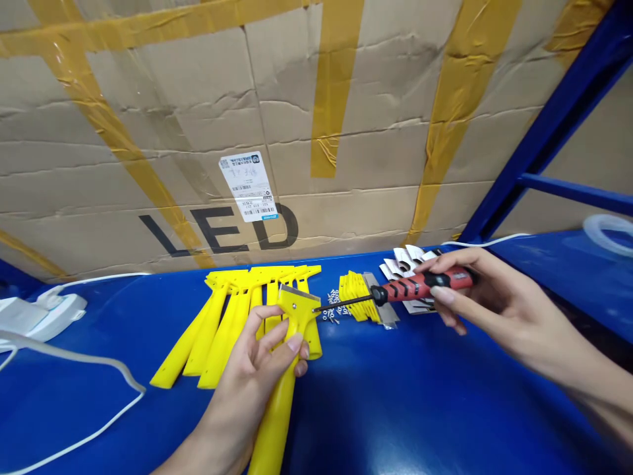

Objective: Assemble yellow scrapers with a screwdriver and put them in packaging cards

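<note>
My left hand (267,353) is wrapped round the neck of a yellow scraper (277,409), its head tilted up and a metal blade edge along the top. One screw shows in the left side of the head. My right hand (487,297) grips a red and black screwdriver (413,287). The screwdriver's dark shaft points left, and its tip meets the right side of the scraper head. Behind my left hand, several yellow scraper handles (212,330) lie in a row. Small screws and nuts (333,307) are scattered just beyond the shaft.
Yellow plates (352,293) lie stacked beside metal blades (380,307). White packets (408,260) sit behind the screwdriver. A taped cardboard box (297,119) walls off the back. White cables (99,359) and a power strip (49,323) occupy the left; a blue frame post (539,132) slants at right.
</note>
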`<state>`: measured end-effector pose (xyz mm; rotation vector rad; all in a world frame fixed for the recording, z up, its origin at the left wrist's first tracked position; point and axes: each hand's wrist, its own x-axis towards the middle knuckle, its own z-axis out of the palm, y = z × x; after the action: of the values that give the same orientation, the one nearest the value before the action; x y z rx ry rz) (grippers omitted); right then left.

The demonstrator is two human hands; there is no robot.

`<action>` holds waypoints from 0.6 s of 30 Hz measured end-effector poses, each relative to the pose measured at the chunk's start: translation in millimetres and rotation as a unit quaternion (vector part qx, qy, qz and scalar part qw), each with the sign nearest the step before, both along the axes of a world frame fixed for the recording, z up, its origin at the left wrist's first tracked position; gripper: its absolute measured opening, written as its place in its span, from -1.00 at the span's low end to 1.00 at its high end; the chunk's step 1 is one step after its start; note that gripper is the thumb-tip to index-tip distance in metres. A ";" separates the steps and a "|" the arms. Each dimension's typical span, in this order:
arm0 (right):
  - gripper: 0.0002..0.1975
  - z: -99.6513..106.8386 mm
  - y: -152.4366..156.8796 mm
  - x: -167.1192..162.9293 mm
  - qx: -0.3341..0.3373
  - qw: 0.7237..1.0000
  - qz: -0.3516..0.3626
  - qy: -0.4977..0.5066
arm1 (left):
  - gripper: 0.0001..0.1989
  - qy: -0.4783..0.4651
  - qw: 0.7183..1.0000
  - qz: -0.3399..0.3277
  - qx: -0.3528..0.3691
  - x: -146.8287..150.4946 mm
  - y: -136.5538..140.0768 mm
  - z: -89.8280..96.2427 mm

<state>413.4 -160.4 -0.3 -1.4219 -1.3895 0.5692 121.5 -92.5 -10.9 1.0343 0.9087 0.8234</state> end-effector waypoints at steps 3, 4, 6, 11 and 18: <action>-0.71 -3.8 2.9 -4.2 0.006 0.996 -0.072 -0.058 | -0.50 0.006 1.000 0.008 0.021 0.6 -2.1 1.7; -0.70 -4.5 3.5 -5.1 0.000 0.995 -0.072 -0.071 | -0.49 0.007 1.000 0.012 0.028 0.8 -2.2 2.5; -0.67 -5.0 3.7 -5.9 -0.003 0.998 -0.029 -0.061 | -0.49 0.011 0.999 0.022 0.035 1.1 -1.7 3.8; -0.70 -7.2 2.5 -6.1 0.027 1.000 0.002 -0.002 | -0.50 0.009 0.999 0.033 0.036 2.3 -0.5 3.4; -0.62 -7.6 -1.3 -16.5 0.025 0.999 0.034 0.011 | -0.47 0.000 0.997 0.073 0.033 2.3 0.6 6.6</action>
<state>397.0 -161.7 -7.9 -1.3297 -1.4285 0.5883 123.9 -91.9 -4.3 1.0343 0.9712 0.9799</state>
